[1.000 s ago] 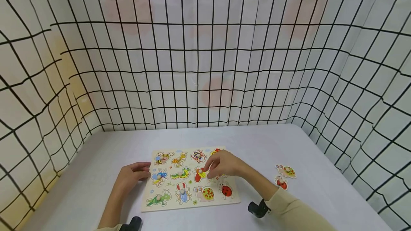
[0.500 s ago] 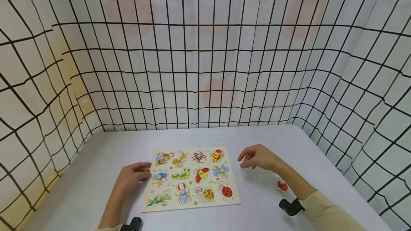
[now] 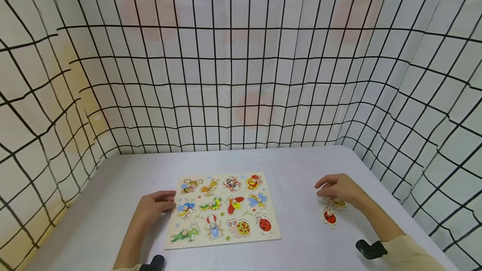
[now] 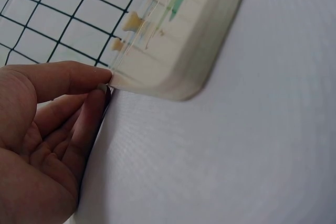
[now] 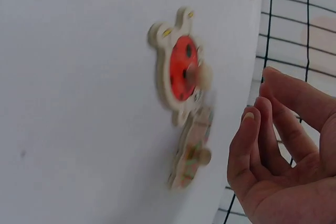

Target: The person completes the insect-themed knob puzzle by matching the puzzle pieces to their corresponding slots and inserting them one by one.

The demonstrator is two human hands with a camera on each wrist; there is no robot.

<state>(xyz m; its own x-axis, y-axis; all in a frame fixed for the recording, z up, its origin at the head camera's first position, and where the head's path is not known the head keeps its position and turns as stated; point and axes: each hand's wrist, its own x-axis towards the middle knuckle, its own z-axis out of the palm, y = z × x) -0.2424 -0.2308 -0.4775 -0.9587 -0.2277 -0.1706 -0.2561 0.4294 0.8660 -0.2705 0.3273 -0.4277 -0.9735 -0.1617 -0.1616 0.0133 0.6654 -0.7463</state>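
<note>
My left hand (image 3: 150,208) touches the left edge of a wooden insect puzzle board (image 3: 256,237) with its fingertips. In the left wrist view, my thumb and forefinger meet at the corner of the board (image 4: 157,66), where small wooden knobs (image 4: 133,21) stick up. My right hand (image 3: 343,188) holds nothing and hovers, fingers loosely bent, over a snail puzzle piece (image 3: 339,205) that it partly hides. Just in front of that lies a ladybug puzzle piece (image 3: 329,217). The right wrist view shows the knobbed ladybug piece (image 5: 181,72) and the blurred snail piece (image 5: 189,156) beside my right fingers.
A white table (image 3: 301,162) lies under everything. White walls with a black grid (image 3: 241,70) enclose it at the back and both sides. Insect pictures fill the board in rows, several with knobs. Black wrist cameras (image 3: 370,249) sit on both wrists.
My right hand has left the board, where its fingers were at the red and yellow insect piece, and has moved right to the loose pieces. My left hand has stayed at the board's edge.
</note>
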